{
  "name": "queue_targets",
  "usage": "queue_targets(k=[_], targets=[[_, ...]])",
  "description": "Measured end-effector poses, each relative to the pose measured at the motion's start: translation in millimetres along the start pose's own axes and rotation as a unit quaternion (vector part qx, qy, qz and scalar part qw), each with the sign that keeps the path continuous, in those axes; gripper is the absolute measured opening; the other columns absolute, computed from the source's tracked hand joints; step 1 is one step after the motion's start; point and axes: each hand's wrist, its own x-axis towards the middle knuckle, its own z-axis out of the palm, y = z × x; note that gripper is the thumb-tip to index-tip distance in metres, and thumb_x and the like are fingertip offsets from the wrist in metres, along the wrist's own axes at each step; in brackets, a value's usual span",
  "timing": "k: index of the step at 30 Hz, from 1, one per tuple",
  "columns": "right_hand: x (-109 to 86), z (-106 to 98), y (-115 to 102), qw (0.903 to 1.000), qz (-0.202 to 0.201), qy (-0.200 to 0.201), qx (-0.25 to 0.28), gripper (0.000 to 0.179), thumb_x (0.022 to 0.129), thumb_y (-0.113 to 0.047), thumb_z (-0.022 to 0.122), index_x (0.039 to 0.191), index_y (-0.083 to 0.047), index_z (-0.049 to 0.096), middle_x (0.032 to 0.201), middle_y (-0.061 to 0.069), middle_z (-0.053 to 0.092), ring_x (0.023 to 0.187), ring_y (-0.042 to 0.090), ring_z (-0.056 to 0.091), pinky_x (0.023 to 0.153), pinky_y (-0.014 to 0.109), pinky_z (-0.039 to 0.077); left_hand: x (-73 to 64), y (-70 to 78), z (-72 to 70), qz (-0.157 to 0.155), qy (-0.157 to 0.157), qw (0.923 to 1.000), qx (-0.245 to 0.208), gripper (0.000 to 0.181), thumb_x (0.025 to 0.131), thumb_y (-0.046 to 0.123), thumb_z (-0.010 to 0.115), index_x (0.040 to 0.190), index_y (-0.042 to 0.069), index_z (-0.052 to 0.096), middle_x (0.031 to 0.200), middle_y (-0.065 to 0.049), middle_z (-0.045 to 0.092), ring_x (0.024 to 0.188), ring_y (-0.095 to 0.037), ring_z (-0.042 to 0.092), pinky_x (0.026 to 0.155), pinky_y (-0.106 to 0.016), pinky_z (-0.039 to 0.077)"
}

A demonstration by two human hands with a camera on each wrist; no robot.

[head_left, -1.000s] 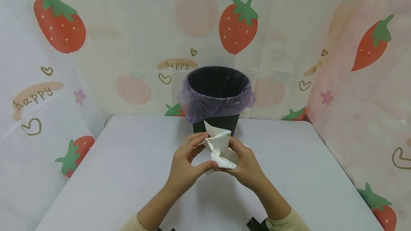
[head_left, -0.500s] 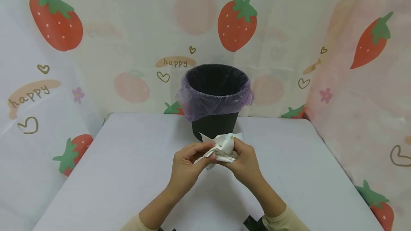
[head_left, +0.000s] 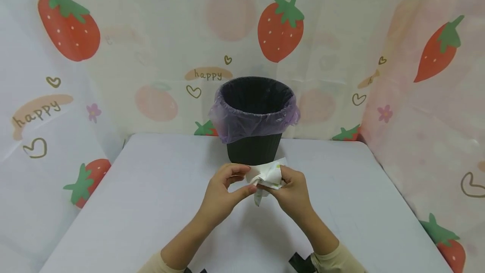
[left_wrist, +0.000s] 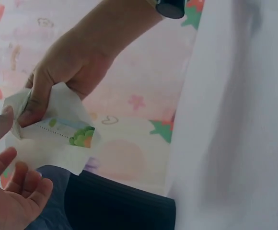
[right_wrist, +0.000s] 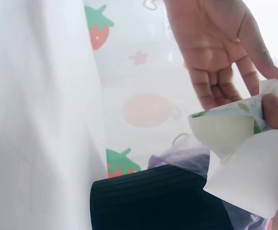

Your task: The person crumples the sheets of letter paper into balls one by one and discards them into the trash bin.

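Observation:
Both hands are at a creased sheet of white paper (head_left: pixel 270 173) with a small green print, held above the table in front of the bin. My right hand (head_left: pixel 294 192) grips it, thumb pressed on the folds, as the left wrist view shows. My left hand (head_left: pixel 221 194) has bent fingers and thumb at the paper's left edge, the thumb tip touching it. In the right wrist view a loose flap of the paper (right_wrist: pixel 249 172) hangs down, and the left palm (right_wrist: pixel 220 28) faces the camera. Most of the right hand's fingers are hidden behind the paper.
A black bin (head_left: pixel 254 148) lined with a purple plastic bag (head_left: pixel 250 126) stands at the back middle of the white table (head_left: pixel 151 205). A strawberry-printed cloth (head_left: pixel 159 24) hangs behind and along both sides.
The paper has been folded smaller, its tall upright corner pressed down, and a narrow end now hangs below. Both hands stay close together, having sunk slightly toward the table.

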Motion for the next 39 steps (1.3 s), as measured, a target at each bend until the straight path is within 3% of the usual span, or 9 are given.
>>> queue_targets(k=[6, 12, 17, 20, 26, 30, 33, 36, 39], targets=[[-0.2, 1, 0, 0.9999, 0.013, -0.007, 0.000, 0.028, 0.072, -0.002, 0.091, 0.096, 0.000, 0.078, 0.091, 0.010, 0.078, 0.081, 0.010, 0.070, 0.068, 0.025, 0.061, -1.6, 1.3, 2.2, -0.047, 0.013, 0.9984, -0.029, 0.055, 0.080, 0.021, 0.090, 0.126, 0.014, 0.060, 0.128, -0.002, 0.059, 0.121, -0.020, 0.062, 0.104, -0.030, 0.053], [2.4, -4, -2, 0.9964, -0.004, -0.081, -0.022, 0.019, 0.083, -0.003, 0.083, 0.101, -0.003, 0.077, 0.100, 0.007, 0.078, 0.089, 0.013, 0.071, 0.075, 0.028, 0.062, 1.0, -1.6, 1.7, -0.029, 0.007, 0.9982, -0.052, 0.067, 0.078, 0.008, 0.089, 0.136, 0.008, 0.056, 0.139, -0.007, 0.053, 0.130, -0.025, 0.058, 0.106, -0.029, 0.049], [4.1, -11, -2, 0.9904, -0.041, -0.128, -0.032, 0.021, 0.087, 0.007, 0.075, 0.103, -0.006, 0.077, 0.105, 0.004, 0.077, 0.096, 0.014, 0.068, 0.082, 0.028, 0.060, 0.4, -5.2, 1.8, -0.011, -0.032, 0.9988, -0.035, 0.068, 0.082, 0.010, 0.086, 0.143, 0.013, 0.056, 0.141, -0.003, 0.055, 0.131, -0.021, 0.058, 0.111, -0.032, 0.047], [5.1, -10, -2, 0.9919, -0.045, -0.111, -0.041, 0.023, 0.084, 0.007, 0.078, 0.102, -0.008, 0.077, 0.107, 0.001, 0.073, 0.100, 0.014, 0.066, 0.085, 0.027, 0.058, -0.9, -6.6, 2.8, 0.003, -0.045, 0.9990, -0.005, 0.060, 0.086, 0.015, 0.084, 0.141, 0.016, 0.060, 0.137, 0.001, 0.061, 0.128, -0.017, 0.060, 0.112, -0.037, 0.047], [2.1, -4, -6, 0.9973, -0.029, -0.041, -0.053, 0.037, 0.079, 0.013, 0.080, 0.104, -0.007, 0.061, 0.104, 0.003, 0.071, 0.097, 0.016, 0.071, 0.086, 0.032, 0.061, -1.8, -7.9, 4.7, 0.027, -0.025, 0.9984, 0.042, 0.046, 0.085, 0.018, 0.084, 0.129, 0.020, 0.069, 0.120, 0.008, 0.071, 0.113, -0.012, 0.066, 0.103, -0.041, 0.053], [1.4, -2, -6, 0.9908, -0.090, -0.045, -0.090, 0.046, 0.080, 0.010, 0.082, 0.118, -0.006, 0.061, 0.115, 0.007, 0.068, 0.109, 0.023, 0.069, 0.095, 0.042, 0.059, -0.5, -7.1, 1.6, 0.044, -0.013, 0.9978, 0.049, 0.037, 0.087, 0.017, 0.084, 0.121, 0.019, 0.071, 0.112, 0.008, 0.073, 0.106, -0.014, 0.069, 0.096, -0.038, 0.056], [3.1, -4, -6, 0.9812, -0.145, -0.071, -0.105, 0.063, 0.080, 0.004, 0.084, 0.137, -0.007, 0.059, 0.131, 0.009, 0.062, 0.121, 0.026, 0.062, 0.102, 0.035, 0.055, 1.9, -6.9, -3.8, 0.049, 0.004, 0.9974, 0.054, 0.030, 0.087, 0.015, 0.083, 0.115, 0.020, 0.072, 0.106, 0.008, 0.074, 0.100, -0.014, 0.070, 0.092, -0.036, 0.058], [6.0, -7, -7, 0.9686, -0.194, -0.111, -0.108, 0.082, 0.076, -0.001, 0.088, 0.149, -0.005, 0.050, 0.145, 0.011, 0.053, 0.134, 0.027, 0.053, 0.111, 0.027, 0.046, 4.4, -7.0, -9.5, 0.049, 0.023, 0.9967, 0.060, 0.025, 0.087, 0.013, 0.083, 0.108, 0.019, 0.073, 0.101, 0.007, 0.074, 0.094, -0.013, 0.070, 0.087, -0.034, 0.059], [8.8, -6, -7, 0.9503, -0.248, -0.146, -0.119, 0.093, 0.072, -0.006, 0.092, 0.152, 0.001, 0.044, 0.155, 0.015, 0.045, 0.143, 0.030, 0.044, 0.118, 0.029, 0.039, 6.0, -7.1, -12.6, 0.059, 0.031, 0.9960, 0.061, 0.019, 0.087, 0.012, 0.082, 0.103, 0.016, 0.072, 0.097, 0.003, 0.074, 0.088, -0.015, 0.070, 0.082, -0.032, 0.060]])
